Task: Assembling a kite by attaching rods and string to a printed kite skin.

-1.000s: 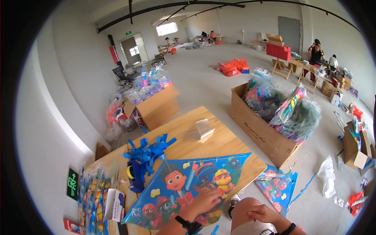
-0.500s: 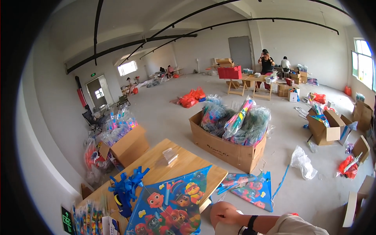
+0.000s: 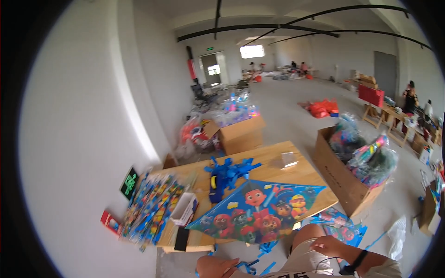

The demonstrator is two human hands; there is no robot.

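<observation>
Kite (image 3: 264, 211) lies printed side up on the tabletop (image 3: 303, 173), along its near edge, as I follow it from my remote seat. Its long axis runs left to right across my head view, with the right tip farther off than the left, and its bottom corner seems to reach past the tabletop's near edge. Both hands are on the near side, so from either of them the kite lies forward. For the left hand (image 3: 217, 268), low in my view, it lies ahead and to the right; for the right hand (image 3: 326, 245), by the knee (image 3: 306, 234), it lies ahead and to the left. The hands are well apart from each other, with the kite's bottom corner between them from left to right. I judge the left one slightly nearer to the kite, though depth is hard to read here. I make out no contact between either hand and the kite. The right hand's fingers look loosely bent, but I cannot tell whether they grip anything. The left hand has blue strips (image 3: 268, 268) near its fingertips, and I cannot tell whether it holds one. Behind the kite lie blue ribbons (image 3: 234, 172); near its left tip are a white box (image 3: 184, 207) and a black slab (image 3: 181, 238).
</observation>
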